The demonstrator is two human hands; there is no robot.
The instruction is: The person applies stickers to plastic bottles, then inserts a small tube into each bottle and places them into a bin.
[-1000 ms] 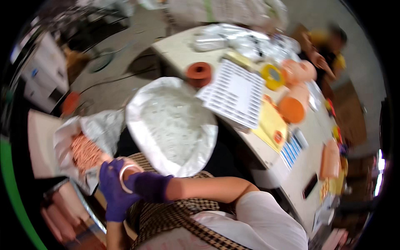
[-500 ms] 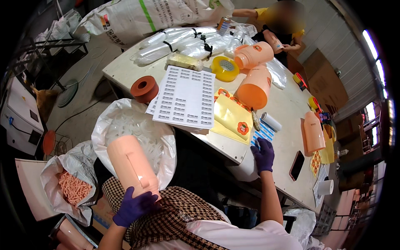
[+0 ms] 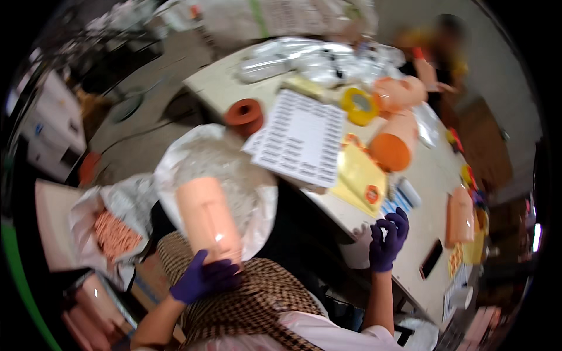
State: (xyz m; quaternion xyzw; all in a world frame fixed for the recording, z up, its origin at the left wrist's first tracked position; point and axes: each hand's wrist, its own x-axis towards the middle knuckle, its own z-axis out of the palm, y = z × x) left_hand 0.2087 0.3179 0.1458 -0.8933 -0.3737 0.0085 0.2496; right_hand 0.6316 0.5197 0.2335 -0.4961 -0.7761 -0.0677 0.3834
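While the left hand (image 3: pixel 202 282) grasps a peach cylinder (image 3: pixel 206 210), right hand (image 3: pixel 386 247) near blue-striped sheet (image 3: pixel 392 205), fingers (image 3: pixel 401 222) bent, grip unclear.

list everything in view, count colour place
held bottle: one, peach, lower centre
table bottles: three, peach, right side
table: one, white, right half
rolls: two, yellow and reddish, table
paper sheets: several, white and yellow, table
phone: one, dark, table's right
plastic bags: several, clear, table's far end
open sacks: two, whitish, left of table
other person: one, yellow sleeve, top right
left hand: one, purple-gloved, on held bottle
right hand: one, purple-gloved, table edge
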